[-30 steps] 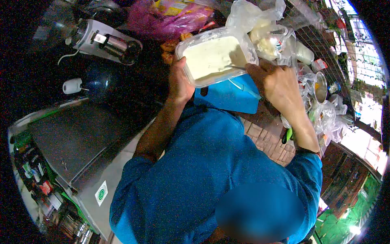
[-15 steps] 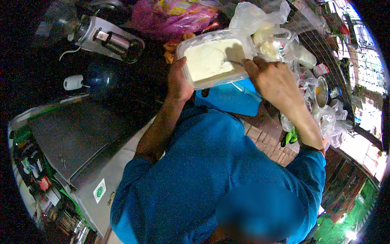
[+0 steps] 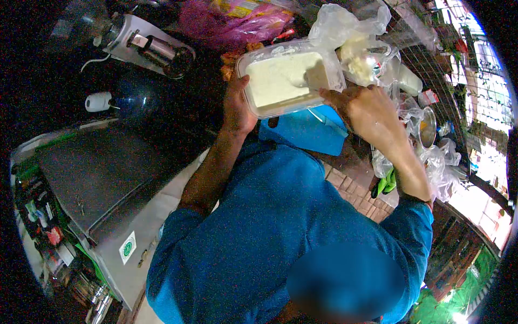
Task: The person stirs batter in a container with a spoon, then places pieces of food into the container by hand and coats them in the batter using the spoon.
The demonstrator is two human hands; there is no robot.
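A clear plastic container (image 3: 263, 111) with a pale, creamy white mixture (image 3: 278, 81) inside is held out in front of my chest. My left hand (image 3: 239, 105) grips its left side, thumb over the rim. At the right edge, my right hand (image 3: 372, 113) is closed, its fingertips over the rim. A thin metal utensil, apparently a spoon, shows between those fingers in the earlier view; now my fingers and the shadow mostly hide it. The mixture has a dent near its middle right, beside the hand's shadow.
Below the container is a blue plastic bin or basket (image 3: 307, 135). Clear plastic bags (image 3: 345, 24) and a metal bowl (image 3: 427, 127) crowd the right. A pink bag (image 3: 232, 24) lies beyond. A white and metal appliance (image 3: 151, 46) and a grey lidded box (image 3: 97, 173) are on the left.
My right hand has dropped slightly and turned over the container's right edge, so the utensil's handle no longer shows clearly. The mixture's surface looks smoother. My left hand keeps its hold.
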